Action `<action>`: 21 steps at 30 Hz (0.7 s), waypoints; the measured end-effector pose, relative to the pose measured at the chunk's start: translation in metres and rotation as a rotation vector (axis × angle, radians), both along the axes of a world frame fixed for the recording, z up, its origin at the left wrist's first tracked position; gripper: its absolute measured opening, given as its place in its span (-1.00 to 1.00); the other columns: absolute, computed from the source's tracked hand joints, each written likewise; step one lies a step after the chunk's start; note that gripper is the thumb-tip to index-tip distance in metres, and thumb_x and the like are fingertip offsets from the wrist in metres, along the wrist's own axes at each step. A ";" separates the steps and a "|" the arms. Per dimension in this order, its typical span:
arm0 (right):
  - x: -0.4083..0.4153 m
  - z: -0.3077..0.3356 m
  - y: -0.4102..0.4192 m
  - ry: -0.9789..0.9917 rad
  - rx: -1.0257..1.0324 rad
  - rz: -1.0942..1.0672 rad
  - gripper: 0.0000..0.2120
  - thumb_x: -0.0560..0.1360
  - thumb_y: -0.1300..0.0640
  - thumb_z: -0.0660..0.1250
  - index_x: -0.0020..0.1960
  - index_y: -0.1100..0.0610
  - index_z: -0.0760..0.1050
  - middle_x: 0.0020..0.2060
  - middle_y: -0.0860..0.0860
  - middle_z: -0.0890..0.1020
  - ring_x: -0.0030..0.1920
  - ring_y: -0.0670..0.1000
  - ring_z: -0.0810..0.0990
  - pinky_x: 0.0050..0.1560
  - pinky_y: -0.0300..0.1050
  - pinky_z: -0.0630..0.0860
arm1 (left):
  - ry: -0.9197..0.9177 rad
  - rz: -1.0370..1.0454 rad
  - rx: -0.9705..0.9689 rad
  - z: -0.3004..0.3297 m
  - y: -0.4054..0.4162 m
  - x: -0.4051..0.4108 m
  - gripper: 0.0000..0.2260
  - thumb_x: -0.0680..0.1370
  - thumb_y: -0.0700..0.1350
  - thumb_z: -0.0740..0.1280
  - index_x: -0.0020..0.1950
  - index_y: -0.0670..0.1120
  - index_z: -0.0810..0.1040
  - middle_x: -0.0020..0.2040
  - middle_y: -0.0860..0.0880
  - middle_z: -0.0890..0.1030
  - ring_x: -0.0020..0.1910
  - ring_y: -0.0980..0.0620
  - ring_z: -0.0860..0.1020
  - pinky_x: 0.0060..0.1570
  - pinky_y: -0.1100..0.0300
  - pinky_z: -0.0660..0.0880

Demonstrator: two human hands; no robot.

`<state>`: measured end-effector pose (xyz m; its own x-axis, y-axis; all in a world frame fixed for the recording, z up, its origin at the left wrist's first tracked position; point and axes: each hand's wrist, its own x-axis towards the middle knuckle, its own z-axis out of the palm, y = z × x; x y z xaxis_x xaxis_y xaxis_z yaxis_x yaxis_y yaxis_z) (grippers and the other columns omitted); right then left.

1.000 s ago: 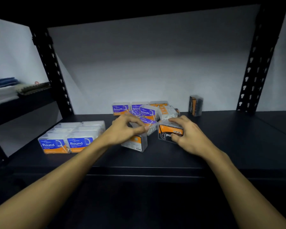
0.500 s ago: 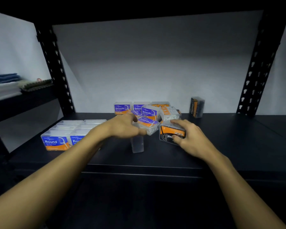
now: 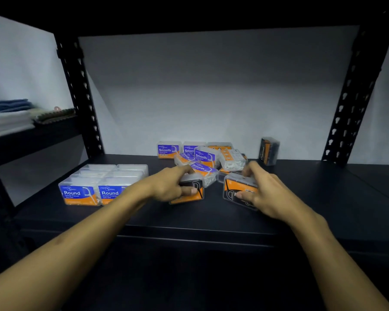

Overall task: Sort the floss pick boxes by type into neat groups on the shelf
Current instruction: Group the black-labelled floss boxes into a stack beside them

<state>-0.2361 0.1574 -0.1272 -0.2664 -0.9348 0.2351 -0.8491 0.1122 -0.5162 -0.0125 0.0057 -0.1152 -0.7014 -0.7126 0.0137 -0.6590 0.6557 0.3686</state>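
On the black shelf [image 3: 211, 216] my left hand [image 3: 169, 187] grips a clear box with a black and orange label [image 3: 192, 194], its label turned toward me. My right hand [image 3: 263, 194] holds a second black and orange box [image 3: 236, 189] just to the right. Behind them lies a loose pile of blue "Smooth" boxes [image 3: 201, 157], some tilted. A neat block of blue "Round" boxes [image 3: 94, 187] sits at the left. One black "Charcoal" box [image 3: 268, 151] stands on end at the back right.
Black perforated uprights stand at the back left [image 3: 81, 97] and back right [image 3: 350, 102]. A neighbouring shelf at the left carries folded towels [image 3: 7, 115]. The white wall closes the back. The shelf's front edge runs just below my wrists.
My left hand has turned its box so the black and orange label faces me and brought it a little nearer. My right hand stays on its box. The camera moved closer.
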 end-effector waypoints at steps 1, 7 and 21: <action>-0.001 0.003 0.001 0.014 0.036 0.001 -0.54 0.49 -0.01 0.47 0.26 -0.09 0.29 0.19 0.05 0.55 0.04 0.05 0.57 0.00 -0.01 0.53 | 0.004 -0.008 -0.027 -0.003 0.000 0.000 -0.51 0.53 0.12 0.40 0.40 0.02 0.39 0.32 -0.02 0.55 0.27 -0.07 0.51 0.29 0.02 0.41; -0.001 0.013 0.003 0.095 0.164 -0.015 -0.22 0.48 -0.05 0.45 0.58 -0.13 0.12 0.42 0.10 0.45 0.36 0.15 0.45 0.32 0.07 0.45 | -0.035 -0.039 -0.067 -0.001 0.002 -0.001 -0.56 0.55 0.08 0.39 0.35 -0.03 0.37 0.27 -0.08 0.55 0.22 -0.12 0.51 0.19 0.06 0.43; 0.005 -0.006 0.000 -0.370 -0.195 0.149 -0.56 0.52 0.14 0.44 0.30 -0.17 0.41 0.19 -0.05 0.61 0.14 -0.04 0.65 0.22 0.08 0.59 | -0.056 -0.090 -0.166 -0.009 -0.007 0.001 -0.65 0.52 0.17 0.37 0.17 0.05 0.34 0.15 -0.06 0.57 0.11 -0.13 0.52 0.13 -0.07 0.47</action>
<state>-0.2315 0.1574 -0.1332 -0.2315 -0.9170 0.3249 -0.6029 -0.1269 -0.7877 -0.0118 -0.0016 -0.1247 -0.7651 -0.6383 0.0847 -0.6115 0.7615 0.2152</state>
